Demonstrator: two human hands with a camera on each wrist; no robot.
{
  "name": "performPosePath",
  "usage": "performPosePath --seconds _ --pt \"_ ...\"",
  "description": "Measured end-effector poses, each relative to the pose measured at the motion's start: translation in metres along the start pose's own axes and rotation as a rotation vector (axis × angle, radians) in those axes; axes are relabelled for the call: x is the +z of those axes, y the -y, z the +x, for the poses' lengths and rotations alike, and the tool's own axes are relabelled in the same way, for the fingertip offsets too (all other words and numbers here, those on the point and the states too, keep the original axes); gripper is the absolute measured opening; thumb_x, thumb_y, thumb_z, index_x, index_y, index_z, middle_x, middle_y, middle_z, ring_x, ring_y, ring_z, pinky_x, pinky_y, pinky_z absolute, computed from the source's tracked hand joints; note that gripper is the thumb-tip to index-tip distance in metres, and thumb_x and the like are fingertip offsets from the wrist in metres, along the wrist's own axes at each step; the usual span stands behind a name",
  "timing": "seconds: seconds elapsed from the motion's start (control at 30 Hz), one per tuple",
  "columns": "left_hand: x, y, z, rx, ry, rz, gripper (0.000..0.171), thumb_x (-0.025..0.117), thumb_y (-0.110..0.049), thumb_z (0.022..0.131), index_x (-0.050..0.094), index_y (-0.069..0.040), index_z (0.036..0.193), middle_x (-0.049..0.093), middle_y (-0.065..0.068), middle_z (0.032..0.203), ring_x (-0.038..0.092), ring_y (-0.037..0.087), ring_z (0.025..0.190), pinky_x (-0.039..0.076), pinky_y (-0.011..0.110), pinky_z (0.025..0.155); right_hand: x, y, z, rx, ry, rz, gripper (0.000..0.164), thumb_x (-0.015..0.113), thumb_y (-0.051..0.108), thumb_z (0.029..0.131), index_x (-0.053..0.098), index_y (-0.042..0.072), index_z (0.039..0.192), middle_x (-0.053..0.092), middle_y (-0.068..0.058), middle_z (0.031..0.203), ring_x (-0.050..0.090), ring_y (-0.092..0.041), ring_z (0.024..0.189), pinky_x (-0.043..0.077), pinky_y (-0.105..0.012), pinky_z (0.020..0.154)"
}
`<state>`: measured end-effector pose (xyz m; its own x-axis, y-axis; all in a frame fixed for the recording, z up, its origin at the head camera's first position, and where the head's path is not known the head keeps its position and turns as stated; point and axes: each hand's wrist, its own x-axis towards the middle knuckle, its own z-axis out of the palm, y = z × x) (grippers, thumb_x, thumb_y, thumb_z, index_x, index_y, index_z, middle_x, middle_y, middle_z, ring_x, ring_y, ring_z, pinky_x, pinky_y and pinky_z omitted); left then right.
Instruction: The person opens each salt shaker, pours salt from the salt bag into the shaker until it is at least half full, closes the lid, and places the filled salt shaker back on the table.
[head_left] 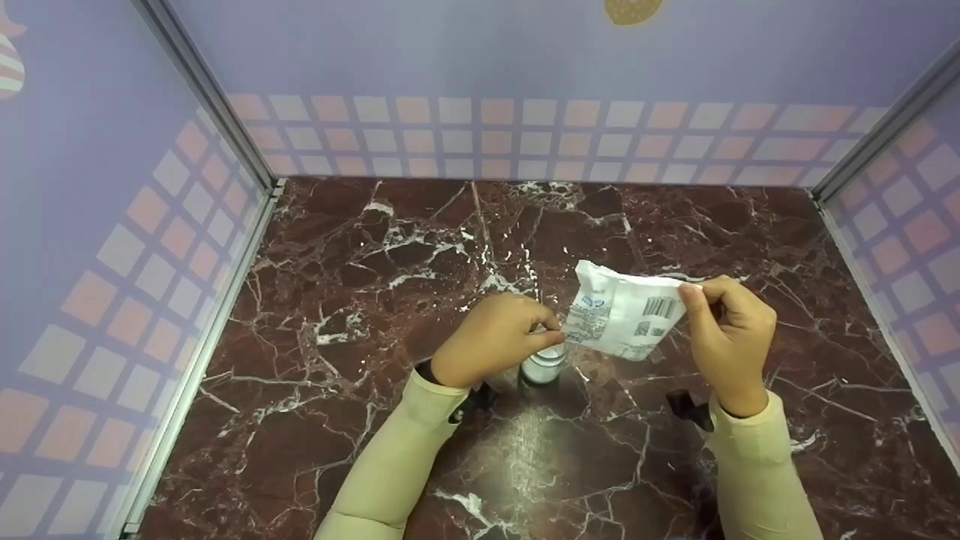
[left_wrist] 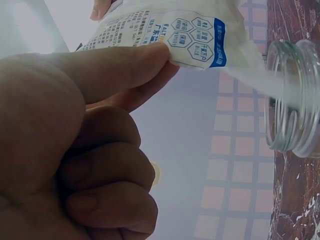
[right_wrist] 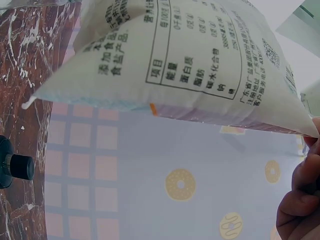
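A white printed salt bag (head_left: 626, 319) hangs tilted between both hands. My left hand (head_left: 495, 337) pinches its lower corner with thumb and forefinger, the other fingers curled in the left wrist view. My right hand (head_left: 733, 337) pinches the upper right corner. Just below the left fingertips stands a clear glass jar (head_left: 544, 369), upright and partly hidden by that hand. In the left wrist view, white salt (left_wrist: 257, 80) streams from the bag's corner into the mouth of the jar. How full the jar is, I cannot tell.
The dark red marbled tabletop (head_left: 375, 465) has white specks scattered beyond the jar, hard to tell from its veins. Checkered lilac panels (head_left: 495, 67) wall it at the back and both sides. A dark object with a black cylindrical end (right_wrist: 19, 166) shows in the right wrist view.
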<state>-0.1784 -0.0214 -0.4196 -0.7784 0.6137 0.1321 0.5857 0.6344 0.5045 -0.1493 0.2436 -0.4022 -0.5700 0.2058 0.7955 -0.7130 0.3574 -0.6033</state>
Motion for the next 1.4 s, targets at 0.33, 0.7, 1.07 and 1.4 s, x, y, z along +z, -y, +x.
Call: performPosePath --seconds 0.33,0.7,1.07,1.4 --pt "0.0 0.0 0.0 0.002 0.006 -0.005 0.018 0.072 -0.036 0.097 0.081 -0.021 0.095 0.078 -0.01 0.093 0.067 0.005 0.078 0.054 0.026 0.079 -0.001 -0.004 -0.002 -0.002 -0.006 -0.018 0.031 0.075 -0.002 0.09 0.057 -0.013 0.067 0.05 -0.007 0.06 0.036 -0.002 0.055 0.028 -0.013 0.054" --pt "-0.001 0.0 -0.001 0.013 0.007 0.0 0.019 0.071 -0.034 0.098 0.081 -0.018 0.097 0.078 -0.008 0.095 0.068 0.007 0.08 0.055 0.028 0.08 -0.003 -0.01 -0.003 -0.007 0.003 -0.011 0.035 0.077 0.005 0.091 0.057 -0.012 0.068 0.05 -0.006 0.06 0.037 -0.002 0.056 0.028 -0.013 0.055" --pt "0.0 0.001 -0.001 0.019 -0.005 -0.009 0.02 0.071 -0.036 0.098 0.081 -0.018 0.097 0.078 -0.009 0.095 0.067 0.006 0.078 0.054 0.026 0.077 -0.003 -0.007 -0.002 -0.002 0.006 -0.023 0.029 0.074 -0.005 0.089 0.056 -0.012 0.067 0.048 -0.006 0.059 0.035 -0.002 0.055 0.027 -0.013 0.054" --pt "0.0 0.001 -0.001 0.02 -0.012 -0.012 0.019 0.072 -0.035 0.097 0.081 -0.019 0.096 0.078 -0.009 0.094 0.066 0.005 0.076 0.053 0.025 0.075 -0.003 -0.009 -0.003 -0.002 0.002 -0.024 0.033 0.076 0.0 0.091 0.056 -0.012 0.067 0.048 -0.006 0.059 0.035 -0.002 0.055 0.027 -0.013 0.054"
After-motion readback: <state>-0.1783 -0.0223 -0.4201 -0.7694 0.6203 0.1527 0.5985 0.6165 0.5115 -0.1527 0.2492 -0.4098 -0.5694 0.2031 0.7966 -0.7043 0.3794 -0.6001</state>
